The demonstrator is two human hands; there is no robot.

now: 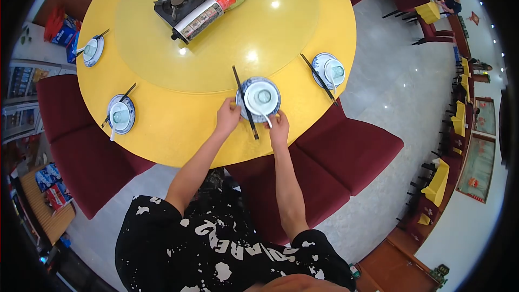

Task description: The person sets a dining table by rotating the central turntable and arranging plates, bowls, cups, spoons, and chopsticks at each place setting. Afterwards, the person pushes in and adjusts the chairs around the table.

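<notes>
In front of me on the yellow table lies a blue-and-white plate (277, 86) with a white bowl (251, 96) on it. A small clear glass (263, 95) sits in the bowl, and a white spoon (267, 118) points toward me. Black chopsticks (238, 80) lie slantwise over the plate's left side. My left hand (228, 117) is closed at the plate's left rim, close to the chopsticks. At the lower right rim, beside the spoon handle, my right hand (279, 128) pinches the plate. The fingertips are partly hidden.
More place settings stand on the yellow table (178, 124), including a right-hand plate (319, 62) and a left-hand plate (128, 120). A portable gas stove (175, 1) sits on the glass turntable (216, 70). Dark red chairs (346, 151) flank the table. A person (451, 2) is far off.
</notes>
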